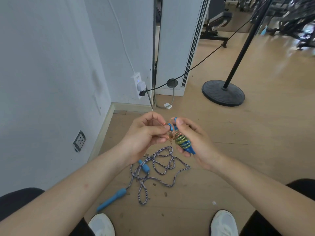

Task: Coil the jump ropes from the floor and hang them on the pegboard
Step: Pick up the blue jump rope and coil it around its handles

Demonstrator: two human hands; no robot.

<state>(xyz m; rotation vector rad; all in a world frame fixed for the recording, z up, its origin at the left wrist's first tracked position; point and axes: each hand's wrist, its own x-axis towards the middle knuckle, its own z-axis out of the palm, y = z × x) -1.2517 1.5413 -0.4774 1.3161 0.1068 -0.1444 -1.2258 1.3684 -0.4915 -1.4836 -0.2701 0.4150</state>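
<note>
Head view: the person's right hand [199,143] is curled round a wound jump rope [183,142], its blue handles bound in greenish and orange cord. The left hand [144,135] pinches the cord's loose end just by the handle tips. A second jump rope [144,167], a blue-and-white twist, lies tangled on the wooden floor [221,167] below the hands, near the wall. The print on the wall power strip [139,86] is too small to read

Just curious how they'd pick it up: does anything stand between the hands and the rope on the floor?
Nothing visible covers the floor rope. The left hand and right hand hold a wound rope above it, so they are occupied.
</note>
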